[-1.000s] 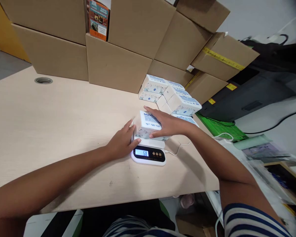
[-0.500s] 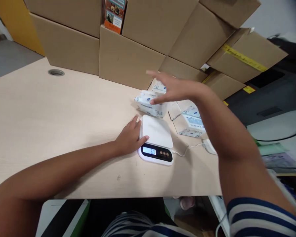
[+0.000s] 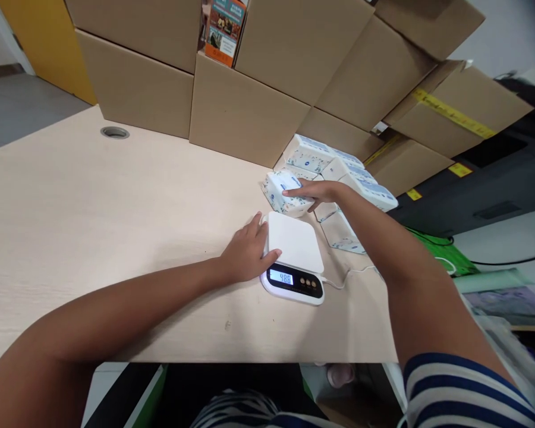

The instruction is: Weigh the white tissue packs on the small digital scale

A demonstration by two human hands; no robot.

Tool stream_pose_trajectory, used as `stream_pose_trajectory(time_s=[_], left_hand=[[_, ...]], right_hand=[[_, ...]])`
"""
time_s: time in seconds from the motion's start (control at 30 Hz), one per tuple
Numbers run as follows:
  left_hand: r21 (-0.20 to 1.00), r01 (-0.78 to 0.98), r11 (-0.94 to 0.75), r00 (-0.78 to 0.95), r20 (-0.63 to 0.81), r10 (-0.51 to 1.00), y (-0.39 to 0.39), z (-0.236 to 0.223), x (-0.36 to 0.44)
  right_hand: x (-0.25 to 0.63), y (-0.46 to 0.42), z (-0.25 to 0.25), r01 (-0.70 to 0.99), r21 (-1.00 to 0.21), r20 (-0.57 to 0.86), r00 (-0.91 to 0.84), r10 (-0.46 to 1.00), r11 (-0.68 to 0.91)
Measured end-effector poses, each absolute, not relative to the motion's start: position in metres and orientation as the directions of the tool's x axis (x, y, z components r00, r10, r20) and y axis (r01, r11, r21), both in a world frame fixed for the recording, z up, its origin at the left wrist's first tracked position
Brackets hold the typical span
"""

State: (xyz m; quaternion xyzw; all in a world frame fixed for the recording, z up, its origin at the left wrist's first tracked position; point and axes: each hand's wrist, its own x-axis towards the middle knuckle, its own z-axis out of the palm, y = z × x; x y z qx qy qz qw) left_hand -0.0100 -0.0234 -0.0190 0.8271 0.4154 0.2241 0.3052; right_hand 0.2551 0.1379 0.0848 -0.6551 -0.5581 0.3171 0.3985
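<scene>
My left hand (image 3: 246,249) lies with fingers spread along the left edge of a white digital scale (image 3: 294,241), thumb near its lit display. The display shows digits that look like 488, and nothing stands on the weighing plate. Just behind the scale, my right hand (image 3: 318,191) grips a white tissue pack (image 3: 282,187) with blue print from its right side; part of the pack is hidden under the fingers. More tissue packs (image 3: 310,159) are stacked behind and to the right of that hand, some partly covered by my right forearm.
Cardboard boxes (image 3: 249,113) are piled along the back of the light wooden table (image 3: 116,238). A white cable (image 3: 339,284) runs from the scale to the right. A round metal grommet (image 3: 115,132) sits at the back left. Green material (image 3: 446,255) lies beyond the right edge.
My right hand has come down from above and closed on the tissue pack. More stacked packs show behind it. The scale's reading has changed, while my left hand stays on the scale.
</scene>
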Motion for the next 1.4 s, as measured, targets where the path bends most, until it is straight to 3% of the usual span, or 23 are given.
stream_pose_trajectory(time_s=[0.1, 0.17, 0.23, 0.33, 0.43, 0.6, 0.73, 0.97, 1.2, 1.4], left_hand=[[0.682, 0.559, -0.471, 0.563, 0.106, 0.82, -0.025, -0.015, -0.01], [0.674, 0.574, -0.466, 0.562, 0.089, 0.822, -0.027, -0.011, -0.01], [0.666, 0.59, -0.456, 0.554, 0.077, 0.829, -0.028, -0.009, -0.01], [0.661, 0.594, -0.458, 0.544, 0.091, 0.835, -0.029, -0.01, -0.009], [0.662, 0.57, -0.486, 0.554, 0.127, 0.823, -0.03, -0.015, -0.009], [0.647, 0.563, -0.515, 0.552, 0.169, 0.816, -0.028, -0.02, -0.008], [0.64, 0.538, -0.549, 0.571, 0.203, 0.796, -0.026, -0.02, -0.008], [0.68, 0.538, -0.497, 0.551, 0.163, 0.819, -0.027, -0.021, -0.011], [0.668, 0.551, -0.501, 0.552, 0.159, 0.819, -0.028, -0.02, -0.01], [0.632, 0.551, -0.544, 0.575, 0.185, 0.797, -0.032, -0.027, -0.007]], right_hand=[[0.243, 0.143, 0.097, 0.778, -0.569, -0.281, 0.12, 0.952, -0.266], [0.224, 0.143, 0.102, 0.942, -0.3, -0.3, 0.053, 0.952, -0.147], [0.2, 0.138, 0.097, 0.985, -0.137, -0.174, -0.124, 0.977, 0.101], [0.166, 0.126, 0.078, 0.878, 0.011, 0.051, -0.478, 0.877, 0.478], [0.152, 0.118, 0.058, 0.752, 0.124, 0.171, -0.659, 0.732, 0.648], [0.175, 0.114, 0.042, 0.531, 0.186, 0.276, -0.836, 0.475, 0.827], [0.203, 0.106, 0.038, 0.385, 0.15, 0.354, -0.881, 0.314, 0.911], [0.215, 0.114, 0.05, 0.652, 0.0, 0.221, -0.739, 0.636, 0.758], [0.152, 0.157, 0.04, 0.724, 0.194, 0.104, -0.686, 0.72, 0.662], [0.08, 0.209, 0.037, 0.772, 0.182, 0.085, -0.629, 0.773, 0.608]])
